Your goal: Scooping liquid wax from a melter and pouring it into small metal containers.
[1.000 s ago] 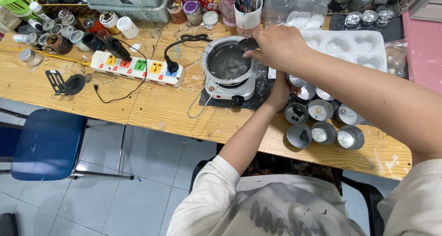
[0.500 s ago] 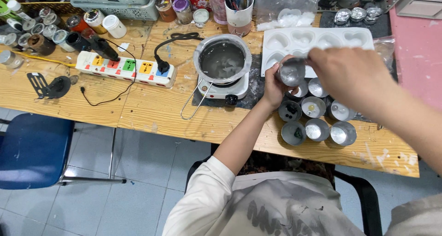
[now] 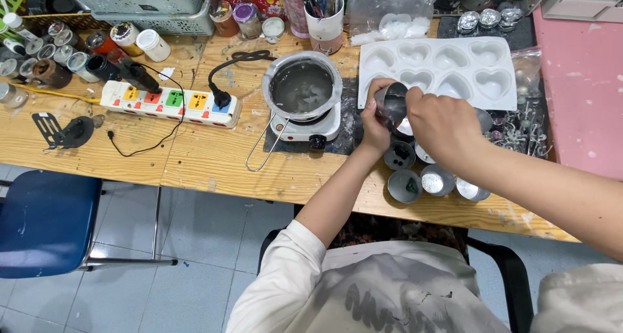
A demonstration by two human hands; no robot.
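Wooden table planks carry everything, and we place each thing from the small electric hotplate near the middle. Far left of it lies a black spatula; nearer on that side sits a white power strip with coloured sockets, one black plug pushed in. On the hotplate stands a metal pot of cloudy melted wax. Just right of it our left hand is closed around a small metal tin cup, and our right hand grips the same cup from the other side. Half a second ago the cup hung lower, over the cluster of tins; now we have it raised to the near edge of the white heart-shaped mould, right of the hotplate and further back. More empty tins wait on the table in front of the mould. We judge a pour into the hearts is close.
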